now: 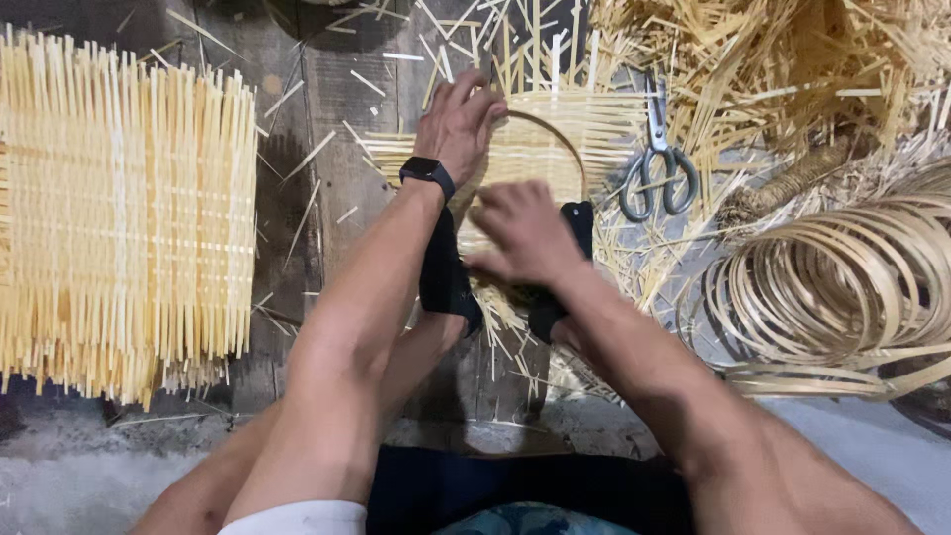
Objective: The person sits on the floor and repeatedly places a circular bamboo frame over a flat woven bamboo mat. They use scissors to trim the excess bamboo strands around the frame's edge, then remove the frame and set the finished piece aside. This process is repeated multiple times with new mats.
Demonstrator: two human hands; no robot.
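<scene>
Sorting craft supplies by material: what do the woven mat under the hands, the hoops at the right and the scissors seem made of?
Woven mat: thin, pale, matte slats, likely split bamboo. Coiled hoops: flat tan strips, probably bamboo or cane. Scissors: grey, shiny, apparently metal.

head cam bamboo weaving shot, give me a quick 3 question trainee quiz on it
1. True or false: the scissors lie shut on the floor, right of the woven bamboo mat.
2. Which hand presses the curved hoop on the mat's far side? A. left hand B. right hand
3. What lies at the far left: loose coils of bamboo strip, or a stack of finished woven mats?

Key
1. True
2. A; the left hand wears a black wristwatch.
3. The stack of finished woven mats; the coils are on the right.
</scene>
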